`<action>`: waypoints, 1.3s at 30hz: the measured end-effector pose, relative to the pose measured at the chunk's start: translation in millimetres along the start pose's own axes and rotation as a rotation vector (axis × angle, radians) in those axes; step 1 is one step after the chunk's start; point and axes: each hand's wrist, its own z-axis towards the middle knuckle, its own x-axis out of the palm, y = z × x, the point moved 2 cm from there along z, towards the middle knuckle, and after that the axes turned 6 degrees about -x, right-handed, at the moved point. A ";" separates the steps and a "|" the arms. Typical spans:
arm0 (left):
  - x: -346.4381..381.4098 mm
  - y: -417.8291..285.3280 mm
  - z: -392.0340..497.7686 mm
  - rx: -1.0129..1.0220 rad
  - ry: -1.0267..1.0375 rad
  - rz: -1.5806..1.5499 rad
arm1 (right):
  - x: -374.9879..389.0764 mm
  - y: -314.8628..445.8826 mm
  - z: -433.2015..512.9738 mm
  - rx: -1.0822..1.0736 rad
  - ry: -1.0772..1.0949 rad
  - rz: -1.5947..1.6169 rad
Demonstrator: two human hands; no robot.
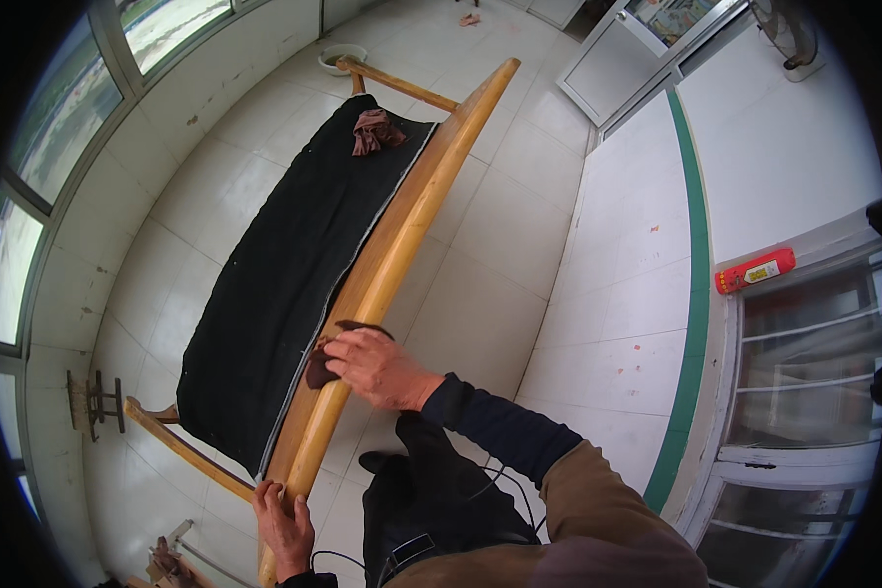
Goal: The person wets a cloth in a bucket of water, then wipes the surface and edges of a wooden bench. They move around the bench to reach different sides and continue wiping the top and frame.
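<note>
A long wooden bench (419,220) with a rounded top rail runs from my lower left towards the far middle. My right hand (378,367) presses a dark brown cloth (322,370) onto the rail, the fingers over it and part of the cloth beyond them. My left hand (287,525) grips the near end of the bench's rail, thumb on one side and fingers on the other. Black fabric (272,279) with a pale edge covers the seat. On its far end lies a crumpled reddish-brown cloth (375,132).
A basin (342,59) stands on the tiled floor beyond the bench's far armrest. A small wooden stool (97,404) is by the windowed wall at left. To the right are a red cylindrical container (755,270) on a ledge and an open door (617,66). A black cable hangs near my legs.
</note>
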 end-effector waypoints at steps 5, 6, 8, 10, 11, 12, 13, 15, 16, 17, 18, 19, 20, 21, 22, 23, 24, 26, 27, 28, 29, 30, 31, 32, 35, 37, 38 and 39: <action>9.3 -6.9 22.5 0.039 0.023 0.034 | -42.7 -93.0 -3.0 0.142 -0.111 -0.144; 10.3 -6.4 24.7 0.018 0.033 0.030 | -46.2 -105.6 -0.7 0.158 -0.116 -0.129; 10.7 -5.9 28.1 -0.024 0.051 0.019 | -50.7 -125.7 5.8 0.188 -0.110 -0.102; 9.5 -6.7 29.3 -0.038 0.033 0.015 | -50.6 -129.5 8.6 0.201 -0.117 -0.109; 9.2 -7.2 29.4 -0.049 0.024 0.010 | -49.4 -128.0 9.5 0.203 -0.127 -0.110; 8.7 -7.4 28.8 -0.076 0.026 0.005 | -47.6 -126.0 10.6 0.209 -0.130 -0.106; 8.6 -8.0 28.4 -0.094 0.036 -0.005 | -45.4 -122.8 11.0 0.228 -0.106 -0.108; 8.4 -9.4 28.2 -0.123 0.051 -0.026 | -42.4 -114.9 12.0 0.252 -0.083 -0.117; 8.0 -10.6 28.0 -0.121 0.046 -0.037 | -41.4 -110.7 12.8 0.246 -0.068 -0.129; 7.5 -11.4 28.1 -0.119 0.042 -0.047 | -39.7 -105.4 13.7 0.243 -0.050 -0.125; 7.1 -12.2 28.2 -0.118 0.038 -0.057 | -38.0 -99.0 14.5 0.241 -0.031 -0.121; 6.8 -12.6 28.6 -0.112 0.036 -0.054 | -35.7 -91.1 14.9 0.237 -0.017 -0.116; 6.4 -12.5 29.6 -0.104 0.035 -0.051 | -32.7 -81.4 15.1 0.235 0.002 -0.110; 5.3 -11.3 30.4 -0.102 0.037 -0.046 | -29.0 -70.6 15.5 0.231 0.006 -0.100; 3.8 -9.7 29.7 -0.096 0.052 -0.056 | -24.2 -58.3 15.6 0.228 0.010 -0.089; 1.9 -7.2 28.0 -0.095 0.073 -0.062 | -18.9 -44.7 15.2 0.227 0.005 -0.078; -1.7 -3.3 25.9 -0.080 0.086 -0.074 | -13.0 -30.8 14.6 0.232 0.011 -0.077; -9.6 7.7 20.6 -0.040 0.092 -0.090 | 0.6 -2.6 14.8 0.236 0.019 -0.088; -13.9 14.9 14.9 -0.016 0.091 -0.104 | 7.5 12.2 14.5 0.237 0.010 -0.087; -19.3 23.5 7.7 -0.013 0.090 -0.115 | 13.5 26.0 14.4 0.231 0.018 -0.102; -24.6 33.0 1.1 -0.004 0.090 -0.126 | 20.0 40.1 15.1 0.226 0.028 -0.101; -27.8 42.7 -3.8 0.016 0.095 -0.141 | 25.8 53.6 15.4 0.225 0.025 -0.103; -31.1 53.4 -9.5 0.017 0.092 -0.148 | 30.1 66.3 14.7 0.227 0.003 -0.106; -34.7 64.6 -16.6 0.020 0.094 -0.156 | 35.6 78.2 13.9 0.236 0.023 -0.106; -36.2 98.4 -36.4 0.008 0.090 -0.147 | 50.7 112.3 13.7 0.225 0.029 -0.092; -35.4 121.5 -47.3 -0.014 0.064 -0.155 | 59.0 133.7 14.6 0.207 0.038 -0.095; -34.3 130.8 -53.3 -0.013 0.044 -0.141 | 62.2 144.4 14.8 0.192 0.038 -0.090; -33.7 140.2 -58.2 -0.047 0.051 -0.160 | 65.6 155.6 14.8 0.174 0.065 -0.081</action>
